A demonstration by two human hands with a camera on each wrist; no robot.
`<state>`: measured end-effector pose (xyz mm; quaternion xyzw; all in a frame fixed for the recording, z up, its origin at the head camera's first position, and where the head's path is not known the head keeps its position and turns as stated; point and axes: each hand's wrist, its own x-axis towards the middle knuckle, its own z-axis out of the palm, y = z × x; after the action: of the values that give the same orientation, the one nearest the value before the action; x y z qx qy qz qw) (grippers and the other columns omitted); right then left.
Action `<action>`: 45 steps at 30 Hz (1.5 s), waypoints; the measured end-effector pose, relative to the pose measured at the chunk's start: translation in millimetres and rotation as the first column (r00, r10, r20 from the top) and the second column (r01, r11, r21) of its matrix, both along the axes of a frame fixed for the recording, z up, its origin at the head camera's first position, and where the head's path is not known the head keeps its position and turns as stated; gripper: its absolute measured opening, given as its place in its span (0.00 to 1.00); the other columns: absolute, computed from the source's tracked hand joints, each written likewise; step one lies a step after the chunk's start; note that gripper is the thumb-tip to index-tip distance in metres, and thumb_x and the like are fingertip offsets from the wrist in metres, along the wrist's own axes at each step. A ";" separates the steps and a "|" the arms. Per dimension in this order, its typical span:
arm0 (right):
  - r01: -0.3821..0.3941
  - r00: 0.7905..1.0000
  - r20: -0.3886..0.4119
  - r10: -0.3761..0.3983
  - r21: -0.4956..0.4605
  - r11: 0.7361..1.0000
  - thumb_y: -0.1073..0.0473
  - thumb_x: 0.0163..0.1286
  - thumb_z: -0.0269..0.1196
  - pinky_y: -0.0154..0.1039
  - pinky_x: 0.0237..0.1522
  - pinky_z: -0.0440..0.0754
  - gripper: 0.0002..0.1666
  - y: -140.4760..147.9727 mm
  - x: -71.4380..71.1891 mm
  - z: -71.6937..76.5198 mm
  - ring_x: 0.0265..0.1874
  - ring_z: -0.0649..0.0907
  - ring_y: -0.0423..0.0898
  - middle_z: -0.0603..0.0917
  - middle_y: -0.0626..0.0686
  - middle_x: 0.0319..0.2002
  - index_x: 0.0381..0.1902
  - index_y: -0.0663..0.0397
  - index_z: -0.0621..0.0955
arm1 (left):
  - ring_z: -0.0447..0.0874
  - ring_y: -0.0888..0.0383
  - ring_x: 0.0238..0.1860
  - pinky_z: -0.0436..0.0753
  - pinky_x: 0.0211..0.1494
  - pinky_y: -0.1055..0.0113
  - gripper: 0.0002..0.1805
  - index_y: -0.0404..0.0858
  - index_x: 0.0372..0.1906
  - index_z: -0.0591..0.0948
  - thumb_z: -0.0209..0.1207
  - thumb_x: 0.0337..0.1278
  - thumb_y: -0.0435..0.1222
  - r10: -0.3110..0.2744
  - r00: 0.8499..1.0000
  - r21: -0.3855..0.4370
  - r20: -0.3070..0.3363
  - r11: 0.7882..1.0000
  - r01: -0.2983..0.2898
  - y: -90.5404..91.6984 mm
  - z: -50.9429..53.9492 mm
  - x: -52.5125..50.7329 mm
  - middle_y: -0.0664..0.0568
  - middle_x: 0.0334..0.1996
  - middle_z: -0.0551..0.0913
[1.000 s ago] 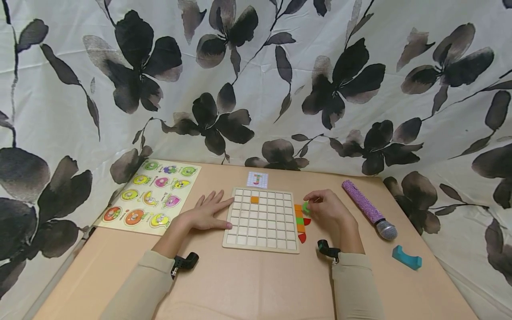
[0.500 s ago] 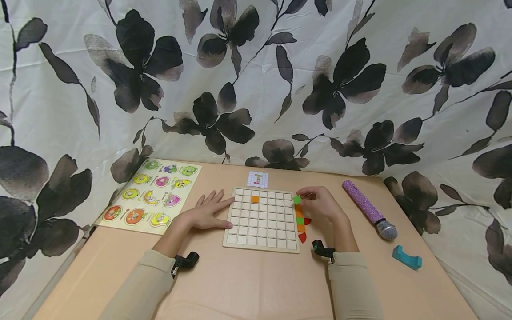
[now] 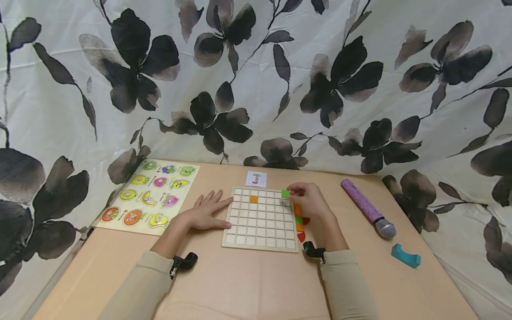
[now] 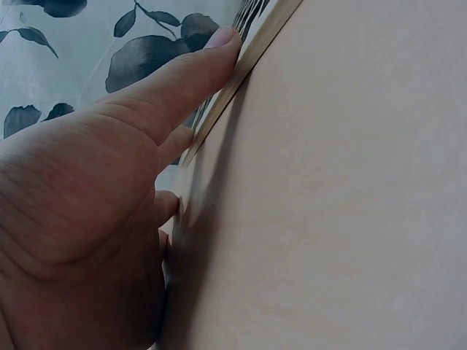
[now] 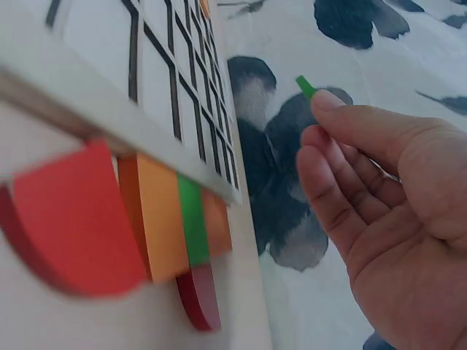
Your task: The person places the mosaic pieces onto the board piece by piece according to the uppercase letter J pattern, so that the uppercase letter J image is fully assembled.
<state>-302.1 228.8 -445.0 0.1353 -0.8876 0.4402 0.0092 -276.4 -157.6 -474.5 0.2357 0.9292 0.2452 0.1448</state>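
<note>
A pale wooden grid board (image 3: 260, 222) lies mid-table with one orange square tile (image 3: 254, 199) in its upper part. My left hand (image 3: 204, 213) rests with spread fingers at the board's left edge; in the left wrist view its thumb (image 4: 197, 76) touches the rim. Between thumb and fingers, my right hand (image 3: 310, 200) pinches a green square tile (image 3: 285, 194) over the board's top right corner. Along the right edge lie orange pieces (image 5: 160, 219), a green piece (image 5: 193, 219) and red rounded pieces (image 5: 80, 222). Behind the board is a small pattern card (image 3: 256, 179).
A fruit sticker sheet (image 3: 150, 195) lies at the left. To the right are a glittery purple microphone (image 3: 366, 206) and a teal curved block (image 3: 406, 256). A flowered cloth (image 3: 264, 89) hangs behind the table's back edge.
My right hand has moved left with the green tile, from beside the board's right edge to over its top right corner. The left hand has stayed in place.
</note>
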 end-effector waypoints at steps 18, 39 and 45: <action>-0.014 0.997 -0.074 0.008 -0.076 0.997 0.67 0.66 0.73 0.30 0.37 0.83 0.15 -40.0 -7.0 -4.2 0.36 0.84 0.49 0.88 0.57 0.38 0.51 0.64 0.88 | 0.29 0.34 0.85 0.30 0.81 0.32 0.52 0.52 0.83 0.59 0.66 0.58 0.63 -0.003 1.000 0.018 0.005 1.000 0.003 1.8 -1.5 2.3 0.38 0.85 0.40; 0.036 0.999 -0.001 -0.037 -0.161 0.986 0.68 0.65 0.73 0.33 0.32 0.83 0.15 -71.6 -4.3 -12.9 0.34 0.85 0.47 0.88 0.58 0.38 0.50 0.65 0.88 | 0.29 0.33 0.84 0.30 0.81 0.31 0.53 0.52 0.84 0.59 0.66 0.58 0.65 -0.005 1.000 0.013 -0.008 1.000 0.005 -0.2 0.7 -0.4 0.37 0.85 0.40; 0.027 0.999 0.045 -0.019 -0.181 0.983 0.67 0.63 0.75 0.31 0.30 0.80 0.16 -74.8 -7.0 -30.0 0.33 0.83 0.44 0.88 0.56 0.36 0.49 0.64 0.88 | 0.29 0.34 0.85 0.30 0.81 0.32 0.52 0.53 0.84 0.59 0.66 0.58 0.64 -0.001 1.000 0.000 -0.005 1.000 0.001 0.0 0.2 0.6 0.39 0.85 0.40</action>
<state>-309.0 154.0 -475.0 0.1141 -0.8452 0.5221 0.0077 -275.9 -157.7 -474.2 0.2368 0.9294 0.2445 0.1426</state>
